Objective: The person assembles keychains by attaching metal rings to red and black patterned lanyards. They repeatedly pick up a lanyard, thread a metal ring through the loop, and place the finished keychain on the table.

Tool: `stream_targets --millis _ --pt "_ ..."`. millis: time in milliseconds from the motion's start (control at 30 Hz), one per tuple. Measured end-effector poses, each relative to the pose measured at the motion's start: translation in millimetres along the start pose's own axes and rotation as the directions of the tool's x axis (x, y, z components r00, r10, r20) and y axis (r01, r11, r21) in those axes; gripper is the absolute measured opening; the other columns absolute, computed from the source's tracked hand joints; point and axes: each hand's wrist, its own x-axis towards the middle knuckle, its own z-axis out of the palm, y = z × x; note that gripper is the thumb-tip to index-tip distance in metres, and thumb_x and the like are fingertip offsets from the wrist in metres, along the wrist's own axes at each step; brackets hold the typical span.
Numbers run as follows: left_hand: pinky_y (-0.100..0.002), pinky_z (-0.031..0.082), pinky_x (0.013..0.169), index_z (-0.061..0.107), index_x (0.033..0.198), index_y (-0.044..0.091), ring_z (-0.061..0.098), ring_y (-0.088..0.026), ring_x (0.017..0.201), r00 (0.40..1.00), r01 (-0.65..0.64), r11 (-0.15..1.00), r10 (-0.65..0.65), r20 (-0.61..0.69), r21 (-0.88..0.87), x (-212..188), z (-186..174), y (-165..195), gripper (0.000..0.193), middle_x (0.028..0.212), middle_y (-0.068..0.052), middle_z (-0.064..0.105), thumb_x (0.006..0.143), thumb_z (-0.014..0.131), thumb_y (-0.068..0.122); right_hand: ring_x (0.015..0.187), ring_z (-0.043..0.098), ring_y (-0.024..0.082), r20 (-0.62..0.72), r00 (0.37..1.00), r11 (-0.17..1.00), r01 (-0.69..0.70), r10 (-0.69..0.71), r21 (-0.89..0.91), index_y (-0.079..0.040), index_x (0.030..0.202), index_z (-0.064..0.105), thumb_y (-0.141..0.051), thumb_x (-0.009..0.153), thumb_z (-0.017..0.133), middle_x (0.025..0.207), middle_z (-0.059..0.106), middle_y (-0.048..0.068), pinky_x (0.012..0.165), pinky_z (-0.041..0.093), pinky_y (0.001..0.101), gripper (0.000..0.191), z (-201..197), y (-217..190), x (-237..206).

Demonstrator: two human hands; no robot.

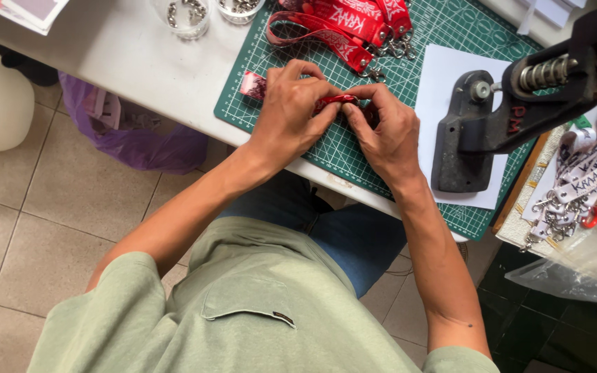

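My left hand [290,110] and my right hand [385,131] meet over a green cutting mat [443,21], both pinching a red lanyard strap [336,100] between fingertips. One end of the strap [252,84] sticks out to the left of my left hand. Most of the strap is hidden under my fingers. A pile of finished red lanyards [343,24] with metal clips lies just beyond my hands on the mat.
A black hand press [492,117] stands on white paper at the right. White lanyards [582,173] hang over a tray and plastic bag further right. Clear cups of metal parts [186,14] sit at the table's far edge. A purple bag [133,135] lies on the tiled floor.
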Motion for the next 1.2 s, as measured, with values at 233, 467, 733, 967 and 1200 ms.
stream_targets --millis 233,467,733,967,1200 --pt "-0.042 0.039 0.094 0.079 0.095 0.004 0.061 -0.023 0.103 0.998 0.067 0.997 -0.067 -0.014 -0.025 -2.0 -0.7 2.6 0.013 0.088 -0.006 0.072 0.088 0.080 0.014 0.085 0.070 0.019 0.000 0.990 0.989 0.141 -0.141 -0.033 -0.003 0.121 0.069 -0.008 0.103 0.072 0.104 0.073 0.011 0.073 0.057 0.0318 0.019 -0.2 -0.2 -0.6" --pt "-0.040 0.039 0.092 0.078 0.090 0.004 0.061 -0.021 0.099 0.994 0.109 0.993 -0.110 -0.019 -0.055 0.1 -0.1 2.0 0.013 0.089 -0.006 0.072 0.084 0.082 0.016 0.077 0.069 0.018 0.023 0.997 0.996 0.080 -0.079 -0.037 -0.002 0.116 0.068 -0.008 0.102 0.072 0.098 0.071 0.010 0.067 0.055 0.0314 0.015 2.2 1.2 -0.5" --pt "-0.040 0.039 0.092 0.078 0.089 0.004 0.062 -0.020 0.097 0.996 0.087 0.994 -0.088 -0.018 -0.065 0.3 0.5 1.3 0.014 0.091 -0.006 0.072 0.083 0.082 0.017 0.076 0.067 0.017 0.027 0.997 0.997 0.074 -0.074 0.013 -0.001 0.116 0.068 -0.007 0.103 0.071 0.099 0.071 0.010 0.066 0.053 0.0310 0.015 2.6 3.2 -1.7" --pt "-0.039 0.040 0.090 0.078 0.084 0.005 0.059 -0.022 0.097 0.995 0.101 0.993 -0.102 -0.004 -0.059 1.5 3.1 -1.8 0.013 0.092 -0.008 0.069 0.079 0.082 0.017 0.068 0.061 0.012 0.056 0.998 0.996 -0.017 0.012 0.092 -0.001 0.114 0.070 -0.008 0.103 0.071 0.087 0.069 0.007 0.059 0.048 0.0281 0.013 0.7 4.7 -0.5" --pt "-0.040 0.039 0.091 0.078 0.083 0.005 0.059 -0.022 0.097 0.990 0.141 0.983 -0.139 0.022 -0.117 2.4 0.8 -1.6 0.014 0.095 -0.009 0.068 0.078 0.082 0.018 0.066 0.060 0.011 0.052 0.998 0.993 -0.029 0.024 0.110 0.000 0.113 0.067 -0.006 0.104 0.070 0.083 0.068 0.006 0.058 0.047 0.0277 0.012 -0.6 3.8 -1.9"
